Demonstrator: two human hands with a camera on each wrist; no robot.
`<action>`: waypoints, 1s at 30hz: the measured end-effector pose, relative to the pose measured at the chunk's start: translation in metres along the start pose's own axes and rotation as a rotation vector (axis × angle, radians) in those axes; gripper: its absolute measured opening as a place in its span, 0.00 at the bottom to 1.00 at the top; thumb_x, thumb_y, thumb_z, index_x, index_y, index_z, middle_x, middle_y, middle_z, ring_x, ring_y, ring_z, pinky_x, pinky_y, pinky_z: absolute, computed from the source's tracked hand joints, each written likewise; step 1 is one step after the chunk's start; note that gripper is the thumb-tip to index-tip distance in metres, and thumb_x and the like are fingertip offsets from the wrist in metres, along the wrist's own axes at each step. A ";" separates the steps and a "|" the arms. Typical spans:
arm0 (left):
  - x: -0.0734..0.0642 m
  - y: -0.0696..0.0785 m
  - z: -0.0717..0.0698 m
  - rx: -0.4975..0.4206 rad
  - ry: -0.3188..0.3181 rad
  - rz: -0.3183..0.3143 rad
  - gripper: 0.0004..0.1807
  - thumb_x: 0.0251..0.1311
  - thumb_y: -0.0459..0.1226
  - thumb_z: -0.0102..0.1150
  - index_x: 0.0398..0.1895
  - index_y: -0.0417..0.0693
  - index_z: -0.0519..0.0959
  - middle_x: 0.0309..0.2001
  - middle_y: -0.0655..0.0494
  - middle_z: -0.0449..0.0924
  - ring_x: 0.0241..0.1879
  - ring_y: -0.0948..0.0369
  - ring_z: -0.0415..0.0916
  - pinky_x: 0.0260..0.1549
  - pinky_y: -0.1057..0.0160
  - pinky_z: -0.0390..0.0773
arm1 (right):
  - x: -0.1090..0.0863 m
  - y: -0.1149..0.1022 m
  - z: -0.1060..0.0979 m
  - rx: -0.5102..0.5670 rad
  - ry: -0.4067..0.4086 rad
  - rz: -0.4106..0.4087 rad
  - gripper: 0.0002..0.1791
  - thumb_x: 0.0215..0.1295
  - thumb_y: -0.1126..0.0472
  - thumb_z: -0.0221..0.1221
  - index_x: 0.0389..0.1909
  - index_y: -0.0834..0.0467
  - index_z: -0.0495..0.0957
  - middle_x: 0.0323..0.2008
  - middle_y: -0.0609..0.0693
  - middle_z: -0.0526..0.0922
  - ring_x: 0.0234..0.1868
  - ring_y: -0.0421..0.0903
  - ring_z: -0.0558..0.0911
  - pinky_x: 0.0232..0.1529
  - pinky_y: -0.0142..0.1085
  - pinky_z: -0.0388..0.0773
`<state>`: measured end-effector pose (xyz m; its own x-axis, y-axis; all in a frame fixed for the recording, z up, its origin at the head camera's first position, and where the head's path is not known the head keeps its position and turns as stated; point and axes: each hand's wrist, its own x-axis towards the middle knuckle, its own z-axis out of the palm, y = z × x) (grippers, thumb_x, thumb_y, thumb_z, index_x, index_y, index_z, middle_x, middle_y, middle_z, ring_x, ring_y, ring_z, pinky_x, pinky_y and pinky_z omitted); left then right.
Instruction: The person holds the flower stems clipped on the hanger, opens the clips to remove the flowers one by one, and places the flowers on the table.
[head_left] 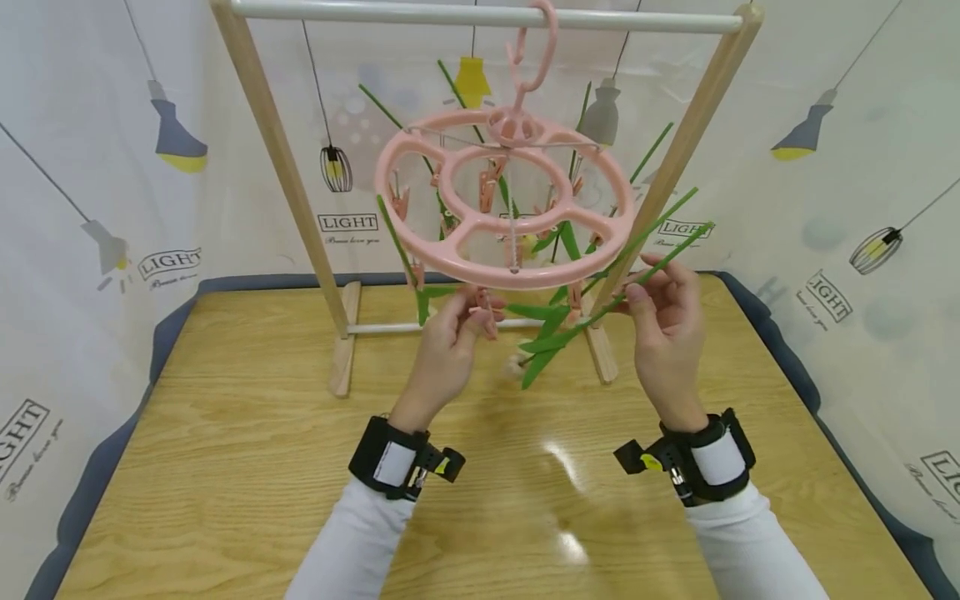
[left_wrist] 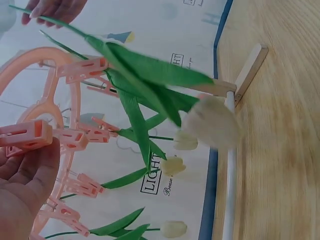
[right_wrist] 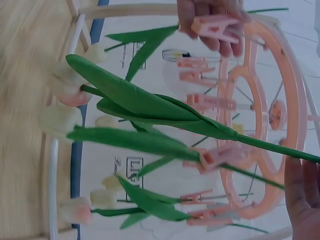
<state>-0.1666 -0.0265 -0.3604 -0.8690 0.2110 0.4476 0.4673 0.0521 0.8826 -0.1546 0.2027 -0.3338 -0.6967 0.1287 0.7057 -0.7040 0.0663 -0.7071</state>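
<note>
My left hand (head_left: 442,354) pinches a pink clothespin (head_left: 486,312) at the front rim of a round pink hanger (head_left: 502,273). My right hand (head_left: 670,333) holds an artificial tulip by its green stem (head_left: 678,248), between thumb and fingers. The tulip slants down to the left, its green leaves (right_wrist: 130,97) below the hanger and its pale head (left_wrist: 212,122) blurred in the left wrist view. Several other tulips hang head-down in clothespins around the ring, one with a yellowish head (left_wrist: 173,165).
A wooden stand (head_left: 288,167) with a white top bar (head_left: 420,12) carries the hanger by its hook (head_left: 547,50). Its feet (head_left: 345,350) rest on a wood-grain table (head_left: 247,467). Behind hangs a pale cloth printed with lamps (head_left: 180,137).
</note>
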 end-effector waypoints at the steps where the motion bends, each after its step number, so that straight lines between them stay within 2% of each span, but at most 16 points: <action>1: 0.000 0.000 -0.001 -0.003 -0.004 -0.005 0.14 0.73 0.31 0.42 0.54 0.30 0.70 0.48 0.30 0.79 0.43 0.49 0.79 0.42 0.50 0.84 | 0.001 0.000 -0.003 -0.009 0.002 -0.003 0.17 0.69 0.76 0.48 0.58 0.71 0.68 0.37 0.47 0.78 0.36 0.44 0.80 0.38 0.24 0.83; 6: -0.002 0.002 -0.008 -0.012 -0.014 -0.018 0.16 0.73 0.31 0.41 0.59 0.32 0.68 0.49 0.31 0.79 0.42 0.50 0.78 0.41 0.50 0.83 | 0.008 -0.001 -0.020 -0.057 0.028 -0.014 0.17 0.70 0.75 0.48 0.59 0.68 0.68 0.36 0.47 0.77 0.35 0.43 0.79 0.38 0.23 0.82; 11: -0.003 0.000 -0.011 -0.024 -0.015 -0.036 0.17 0.73 0.31 0.42 0.60 0.34 0.68 0.49 0.35 0.80 0.40 0.54 0.78 0.39 0.67 0.81 | 0.016 0.000 -0.037 -0.110 0.100 -0.024 0.18 0.71 0.72 0.49 0.60 0.67 0.67 0.34 0.47 0.77 0.32 0.42 0.79 0.35 0.23 0.82; 14: -0.003 0.000 -0.012 -0.042 -0.018 -0.038 0.18 0.73 0.31 0.41 0.62 0.34 0.67 0.49 0.35 0.80 0.39 0.55 0.78 0.38 0.72 0.80 | 0.020 0.002 -0.046 -0.152 0.115 -0.003 0.19 0.71 0.70 0.49 0.61 0.65 0.67 0.32 0.46 0.76 0.32 0.41 0.78 0.33 0.21 0.82; 18: -0.004 0.000 -0.014 -0.057 -0.017 -0.031 0.18 0.73 0.30 0.41 0.62 0.33 0.67 0.48 0.32 0.79 0.38 0.57 0.77 0.38 0.72 0.80 | 0.024 0.005 -0.059 -0.271 0.088 0.041 0.22 0.72 0.67 0.49 0.65 0.61 0.65 0.32 0.43 0.75 0.30 0.38 0.77 0.30 0.19 0.81; 23: -0.004 -0.001 -0.015 -0.068 -0.019 -0.033 0.19 0.73 0.30 0.41 0.64 0.33 0.65 0.49 0.30 0.77 0.38 0.58 0.76 0.38 0.66 0.82 | 0.029 0.012 -0.072 -0.399 0.045 0.095 0.23 0.73 0.64 0.48 0.68 0.58 0.62 0.32 0.40 0.74 0.27 0.35 0.77 0.27 0.17 0.80; 30: -0.004 0.001 -0.021 -0.061 -0.049 -0.074 0.19 0.72 0.31 0.44 0.64 0.33 0.65 0.51 0.33 0.77 0.42 0.56 0.76 0.43 0.70 0.80 | 0.041 0.027 -0.092 -0.561 0.024 0.096 0.23 0.73 0.63 0.50 0.67 0.53 0.66 0.31 0.37 0.72 0.25 0.34 0.75 0.26 0.14 0.76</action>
<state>-0.1662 -0.0477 -0.3583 -0.8911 0.2563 0.3744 0.3897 0.0098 0.9209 -0.1899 0.3004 -0.3281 -0.7464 0.1818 0.6401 -0.4518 0.5679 -0.6881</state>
